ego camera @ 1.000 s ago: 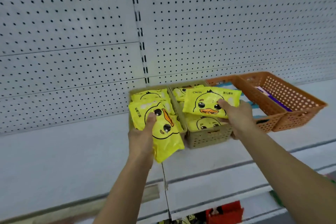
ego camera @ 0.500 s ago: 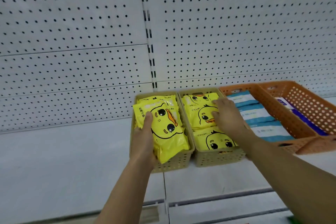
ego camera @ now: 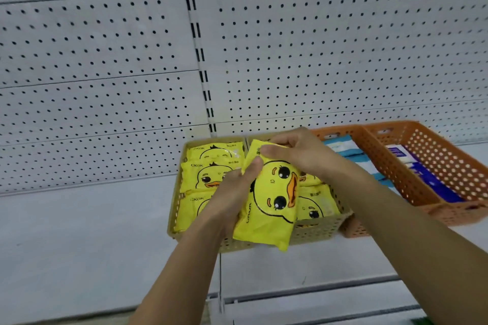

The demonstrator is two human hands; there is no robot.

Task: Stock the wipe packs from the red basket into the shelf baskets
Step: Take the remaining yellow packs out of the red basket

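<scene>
Head view: yellow duck wipe pack [ego camera: 274,206] at frame centre, above the beige shelf baskets [ego camera: 317,229]. Left hand [ego camera: 232,198] grips its left edge; right hand [ego camera: 298,153] pinches its top end. Likely light, soft, slick film; hold by the seams.

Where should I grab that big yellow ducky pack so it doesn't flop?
Grab the duck pack around its middle, across its narrow width, coming in from the left long edge as the left hand does. It is a soft, flat pouch, so a pinch at the top end alone, where the right hand has it, would probably let it droop.
</scene>
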